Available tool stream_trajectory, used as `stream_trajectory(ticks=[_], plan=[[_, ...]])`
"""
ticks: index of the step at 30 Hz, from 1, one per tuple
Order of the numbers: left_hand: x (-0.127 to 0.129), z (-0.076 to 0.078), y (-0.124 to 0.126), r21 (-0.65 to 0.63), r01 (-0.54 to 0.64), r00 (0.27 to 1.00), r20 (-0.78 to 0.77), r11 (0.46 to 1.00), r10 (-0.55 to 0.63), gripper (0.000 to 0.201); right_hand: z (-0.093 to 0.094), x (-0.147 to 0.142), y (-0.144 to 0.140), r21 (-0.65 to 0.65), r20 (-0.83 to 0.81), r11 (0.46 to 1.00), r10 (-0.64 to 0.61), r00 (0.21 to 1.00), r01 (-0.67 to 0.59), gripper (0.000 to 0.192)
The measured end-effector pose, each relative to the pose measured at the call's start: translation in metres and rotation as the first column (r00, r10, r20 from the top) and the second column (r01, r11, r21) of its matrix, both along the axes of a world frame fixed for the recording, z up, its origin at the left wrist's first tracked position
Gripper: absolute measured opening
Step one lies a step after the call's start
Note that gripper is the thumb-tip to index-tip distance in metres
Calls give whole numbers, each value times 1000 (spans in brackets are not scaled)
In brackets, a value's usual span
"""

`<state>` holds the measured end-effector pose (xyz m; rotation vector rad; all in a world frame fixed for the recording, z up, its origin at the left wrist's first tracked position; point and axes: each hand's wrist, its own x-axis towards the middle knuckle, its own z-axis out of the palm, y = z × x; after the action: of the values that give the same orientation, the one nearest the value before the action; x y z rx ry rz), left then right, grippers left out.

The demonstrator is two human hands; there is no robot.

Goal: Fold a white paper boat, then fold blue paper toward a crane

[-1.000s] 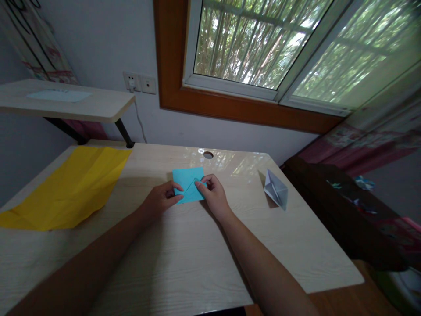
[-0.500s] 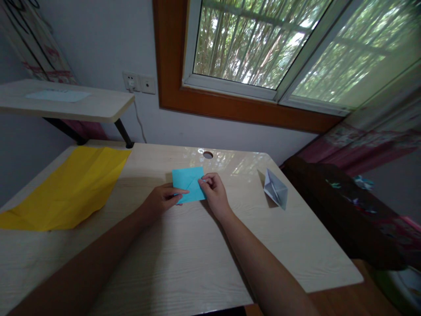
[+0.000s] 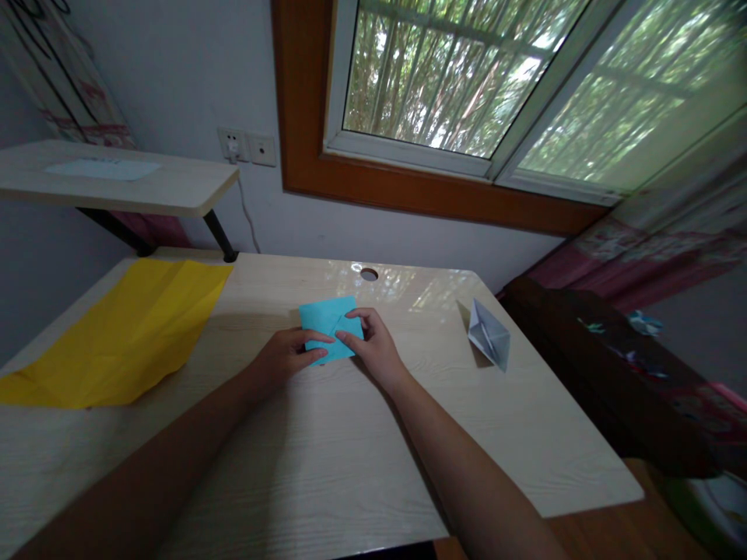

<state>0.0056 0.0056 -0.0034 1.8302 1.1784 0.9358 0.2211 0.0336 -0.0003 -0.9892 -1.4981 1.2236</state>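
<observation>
Blue paper: a small square of blue origami paper point(image 3: 327, 327) lies flat on the light wooden desk point(image 3: 327, 459), toward the far middle, just this side of the round cable hole point(image 3: 369, 274). It sits slightly turned, one corner pointing to the far left, and a raised crease shows near its right half.

Left hand: the left hand point(image 3: 285, 356) rests on the near left edge of the blue paper. Its fingers are stretched forward and nearly closed together, pressing down on the sheet and not pinching it; a fingertip reaches in toward the paper's middle.

Right hand: the right hand point(image 3: 373, 346) lies on the near right corner of the paper, fingers curled. Thumb and forefinger seem to nip a small folded flap at the right side, though the grip itself is too small to make out surely.

Key relation: the paper lies ahead of both sets of fingers, away from the person, and the two hands meet over its near edge, fingertips almost touching. Neither hand is clearly nearer; the fold line runs from the near middle toward the far right.

Yellow sheet: a large creased yellow paper sheet point(image 3: 117, 334) lies on the desk's left part, well apart from the hands.

Folded figure: a pale grey folded paper figure point(image 3: 489, 334) stands to the right, apart from the right hand.

Surroundings: a window point(image 3: 467, 85) above the desk, a side shelf point(image 3: 117, 183) at left.
</observation>
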Motion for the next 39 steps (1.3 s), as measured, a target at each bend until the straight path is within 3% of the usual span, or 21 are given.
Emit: stream_trajectory(ticks=[8,25,29,32,35,39], plan=[[3,-2,0,-258,79,973,230,963,-19,35,0,1,1,-1,-87,999,-47,995,47,35],[1,-7,2,-297,145,954,295,944,-53,47,2,3,2,10,-49,989,-150,988,150,30],[2,-5,1,-247,122,957,285,961,-48,48,2,5,4,27,-54,988,-149,987,151,32],[2,2,-3,-173,34,985,171,984,-4,40,-1,8,8,53,-41,985,-161,986,163,31],[1,11,-7,37,-77,997,-12,996,77,30,-6,12,12,84,74,988,-137,988,130,28],[-2,16,-7,302,-44,985,-144,952,91,22,-8,13,11,181,288,983,-76,955,24,25]])
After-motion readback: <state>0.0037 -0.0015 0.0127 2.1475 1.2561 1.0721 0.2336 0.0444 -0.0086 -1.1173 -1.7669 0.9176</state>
